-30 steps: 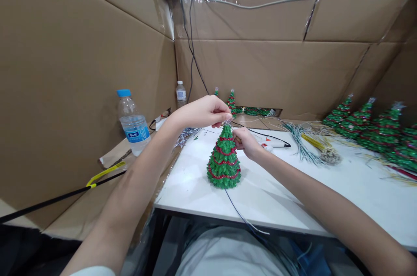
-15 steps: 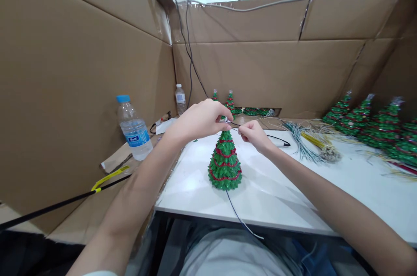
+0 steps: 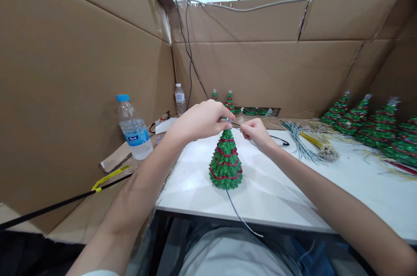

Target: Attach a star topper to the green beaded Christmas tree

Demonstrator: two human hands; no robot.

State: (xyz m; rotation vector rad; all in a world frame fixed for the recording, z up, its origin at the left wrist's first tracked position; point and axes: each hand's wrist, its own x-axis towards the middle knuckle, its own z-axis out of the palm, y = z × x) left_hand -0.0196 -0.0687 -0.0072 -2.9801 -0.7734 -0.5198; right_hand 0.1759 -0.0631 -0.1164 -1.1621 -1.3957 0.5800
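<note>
A small green Christmas tree (image 3: 226, 159) with red garlands stands upright on the white table. My left hand (image 3: 208, 117) comes over it from the left, thumb and fingers closed on its clear topper (image 3: 229, 121). My right hand (image 3: 256, 133), just right of the tip, pinches a thin dark wire-like piece (image 3: 236, 124) that runs towards the topper. Whether its end touches the topper is too small to tell. From under the tree's base a dark wire (image 3: 235, 211) with a pale end hangs over the table's front edge.
Wire bundles (image 3: 301, 139) and several more trees (image 3: 358, 119) are at the right. Two trees stand at the back. A water bottle (image 3: 134, 130), a smaller bottle (image 3: 180, 99) and a black rod with a yellow tag (image 3: 110, 176) are left. Cardboard walls (image 3: 260, 63) enclose the table.
My right hand has shifted slightly right, and the dark piece between it and the topper shows more plainly. My left hand keeps its hold on the tip.
</note>
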